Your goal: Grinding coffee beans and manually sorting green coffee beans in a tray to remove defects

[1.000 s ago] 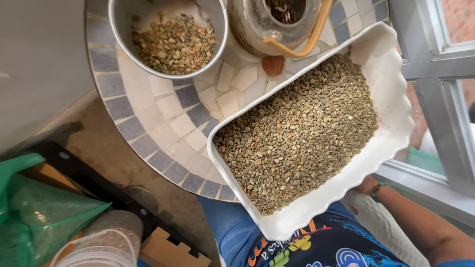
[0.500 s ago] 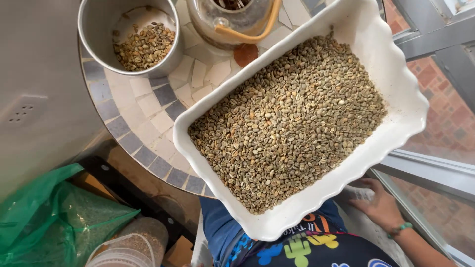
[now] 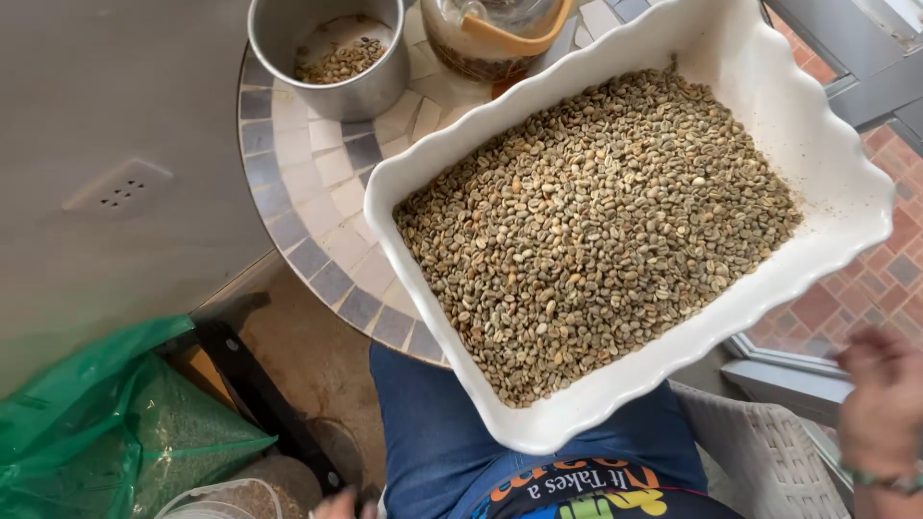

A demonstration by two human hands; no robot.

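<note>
A white scalloped baking dish [image 3: 769,91] full of pale green coffee beans [image 3: 596,226] lies partly on the round mosaic table [image 3: 317,207] and juts out over my lap. Neither hand touches it. My right hand [image 3: 883,394], blurred and wearing a green bracelet, is raised at the lower right, just past the dish's near right rim, with nothing in it. At the bottom edge only the fingertips of my left hand [image 3: 338,504] show, near a clear container; their grip is hidden.
A metal pot [image 3: 327,58] with some beans and a glass teapot [image 3: 495,34] stand at the table's far side. A green plastic bag [image 3: 106,423] of beans and a clear container [image 3: 231,500] sit on the floor to the left. A window frame [image 3: 865,77] is at the right.
My right hand has lifted off the woven chair seat and come up beside the dish. The view has shifted, so the dish sits further right and the pot higher.
</note>
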